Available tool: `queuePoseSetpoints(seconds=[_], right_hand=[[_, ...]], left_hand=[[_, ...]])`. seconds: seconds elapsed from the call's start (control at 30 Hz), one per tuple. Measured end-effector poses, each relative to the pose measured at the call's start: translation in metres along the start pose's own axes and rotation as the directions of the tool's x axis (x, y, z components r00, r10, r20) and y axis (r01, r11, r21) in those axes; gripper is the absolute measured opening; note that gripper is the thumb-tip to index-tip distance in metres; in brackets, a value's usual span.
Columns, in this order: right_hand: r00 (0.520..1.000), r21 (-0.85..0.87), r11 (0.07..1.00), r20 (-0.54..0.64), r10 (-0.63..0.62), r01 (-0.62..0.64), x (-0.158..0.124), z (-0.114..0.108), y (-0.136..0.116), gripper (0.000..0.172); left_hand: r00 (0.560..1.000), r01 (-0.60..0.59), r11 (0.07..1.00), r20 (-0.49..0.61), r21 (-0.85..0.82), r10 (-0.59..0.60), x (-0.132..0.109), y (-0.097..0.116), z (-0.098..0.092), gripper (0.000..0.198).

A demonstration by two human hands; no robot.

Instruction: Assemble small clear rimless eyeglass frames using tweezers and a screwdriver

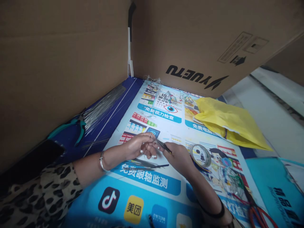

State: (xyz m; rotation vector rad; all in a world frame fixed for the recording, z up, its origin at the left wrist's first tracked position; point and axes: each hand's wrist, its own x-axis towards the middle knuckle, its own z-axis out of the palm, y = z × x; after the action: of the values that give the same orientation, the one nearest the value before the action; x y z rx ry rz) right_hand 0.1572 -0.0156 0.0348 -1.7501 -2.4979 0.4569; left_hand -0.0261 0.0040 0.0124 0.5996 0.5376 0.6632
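Observation:
My left hand is over the middle of the printed sheet, its fingers closed in a pinch. What lies between those fingertips is too small to make out, and several white pearl-like dots show at them. My right hand grips slim pointed pliers, whose dark tips meet the left fingertips. Beneath the left hand lies a bunch of thin dark wires on the sheet. A roll of clear tape stands beside my right wrist.
Cardboard walls rise behind and at left. Teal-handled pliers lie by a bundle of silvery wires. A yellow bag is at right, red-handled scissors at lower right. Tangled wire scraps lie on the printed sheet.

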Motion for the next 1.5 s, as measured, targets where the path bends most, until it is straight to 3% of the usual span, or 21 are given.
queuePoseSetpoints(seconds=[0.2,0.6,0.87,1.1,1.27,1.5], right_hand=[[0.999,-0.005,1.0,0.021,0.024,-0.024,0.0,-0.002,-0.001,0.017],[0.999,-0.055,0.997,0.018,0.049,-0.047,0.001,-0.001,0.003,0.023],[0.999,-0.03,0.999,-0.009,0.044,-0.044,0.001,0.0,0.008,0.032],[0.999,0.052,0.998,-0.021,0.046,-0.044,-0.002,-0.001,0.009,0.027],[0.995,0.062,0.998,-0.091,0.032,-0.026,-0.003,0.006,0.014,0.018],[0.981,0.014,0.999,-0.191,-0.038,0.041,-0.003,0.013,0.015,0.017]], left_hand=[[1.0,0.014,1.0,0.025,0.016,-0.015,-0.001,0.0,-0.003,0.011],[0.996,-0.076,0.997,0.055,0.033,0.074,0.0,-0.003,-0.008,0.011],[0.995,-0.104,0.994,0.006,0.031,0.104,0.002,-0.004,-0.01,0.007],[0.982,-0.12,0.963,-0.111,0.243,0.151,-0.002,0.001,-0.002,0.011],[0.978,-0.078,0.857,-0.128,0.51,0.166,-0.004,0.007,0.0,0.01],[0.964,-0.093,0.513,-0.051,0.853,0.26,-0.009,0.016,0.001,0.012]])
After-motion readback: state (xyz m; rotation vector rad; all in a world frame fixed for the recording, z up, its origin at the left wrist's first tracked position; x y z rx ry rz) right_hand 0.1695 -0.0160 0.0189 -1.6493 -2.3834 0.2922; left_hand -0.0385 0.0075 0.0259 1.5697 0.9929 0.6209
